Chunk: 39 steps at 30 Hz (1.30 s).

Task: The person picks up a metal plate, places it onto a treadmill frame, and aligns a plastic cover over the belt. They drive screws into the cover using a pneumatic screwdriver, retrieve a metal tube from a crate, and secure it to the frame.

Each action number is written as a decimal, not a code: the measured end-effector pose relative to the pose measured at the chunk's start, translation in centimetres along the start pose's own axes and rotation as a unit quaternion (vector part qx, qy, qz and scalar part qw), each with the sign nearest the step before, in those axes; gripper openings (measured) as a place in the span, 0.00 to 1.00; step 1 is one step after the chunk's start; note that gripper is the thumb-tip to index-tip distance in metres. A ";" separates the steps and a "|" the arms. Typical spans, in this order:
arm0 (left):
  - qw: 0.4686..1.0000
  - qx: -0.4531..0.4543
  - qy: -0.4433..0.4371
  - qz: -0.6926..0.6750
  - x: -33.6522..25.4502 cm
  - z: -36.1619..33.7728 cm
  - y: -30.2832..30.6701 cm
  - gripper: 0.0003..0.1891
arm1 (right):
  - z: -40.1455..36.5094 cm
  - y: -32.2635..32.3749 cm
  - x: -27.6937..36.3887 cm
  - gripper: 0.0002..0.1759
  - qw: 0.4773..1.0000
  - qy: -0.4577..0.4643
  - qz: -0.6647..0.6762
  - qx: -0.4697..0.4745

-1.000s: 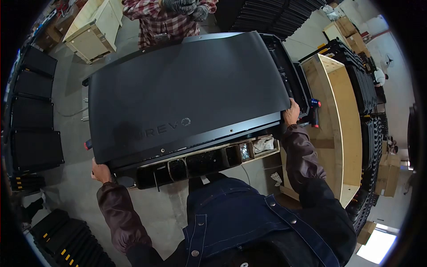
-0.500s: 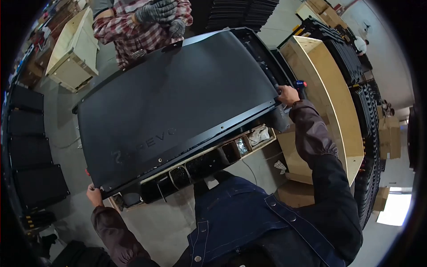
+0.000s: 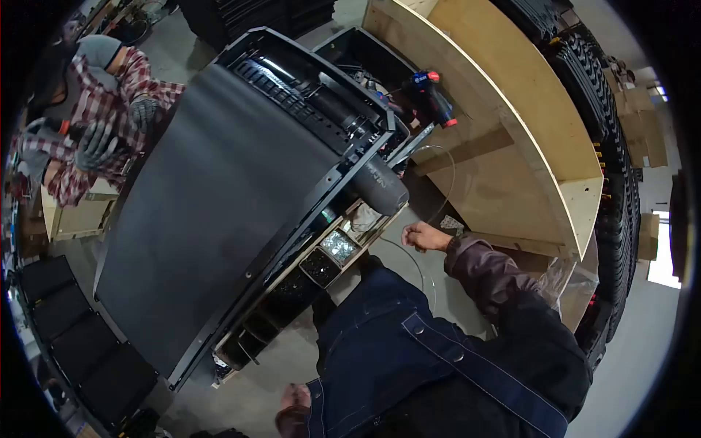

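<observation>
In the head view a large black deck, which looks like a treadmill's, lies slantwise with its smooth black belt [image 3: 212, 212] uppermost. At its far end the frame leaves a roller and inner parts [image 3: 288, 84] exposed. My right hand [image 3: 427, 237] hangs in the air to the right of the deck, apart from it, fingers loosely curled and nothing visible in them. Low in the view, my left hand [image 3: 296, 396] is beside my apron, blurred and partly hidden. A narrow compartment tray [image 3: 353, 259] runs along the deck's near side, holding small shiny parts and a crumpled white cloth [image 3: 363, 219].
A blue and red cordless drill [image 3: 432, 98] rests beyond the deck's right corner. A big wooden crate [image 3: 504, 124] stands on the right. Across the deck is a person in a checked shirt [image 3: 91, 135] and grey gloves. Black panels [image 3: 80, 336] line the left floor.
Both my hands have let go of the deck's edge and drawn back towards me. My view has turned, so the deck appears more slanted, and the other person appears farther left.
</observation>
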<state>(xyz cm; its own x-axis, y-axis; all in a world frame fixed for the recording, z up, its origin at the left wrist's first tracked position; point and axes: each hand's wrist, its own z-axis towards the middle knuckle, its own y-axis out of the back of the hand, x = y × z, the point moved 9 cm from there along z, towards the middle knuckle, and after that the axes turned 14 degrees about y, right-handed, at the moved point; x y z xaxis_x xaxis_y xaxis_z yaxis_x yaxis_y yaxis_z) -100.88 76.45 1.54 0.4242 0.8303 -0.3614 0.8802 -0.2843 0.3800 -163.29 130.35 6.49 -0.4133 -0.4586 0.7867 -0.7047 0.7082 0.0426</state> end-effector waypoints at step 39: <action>0.918 -0.230 -0.108 0.305 -15.4 12.9 -10.3 0.27 | -21.4 3.8 -5.3 0.31 0.726 0.208 0.416 -0.507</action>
<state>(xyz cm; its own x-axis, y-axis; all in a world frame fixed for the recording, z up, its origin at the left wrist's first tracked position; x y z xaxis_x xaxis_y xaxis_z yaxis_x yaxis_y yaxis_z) -113.76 60.42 -7.76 0.8849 0.4543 -0.1032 0.3022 -0.3910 0.8694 -151.42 147.02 15.67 -0.0944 0.4065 0.9088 0.5617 0.7754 -0.2885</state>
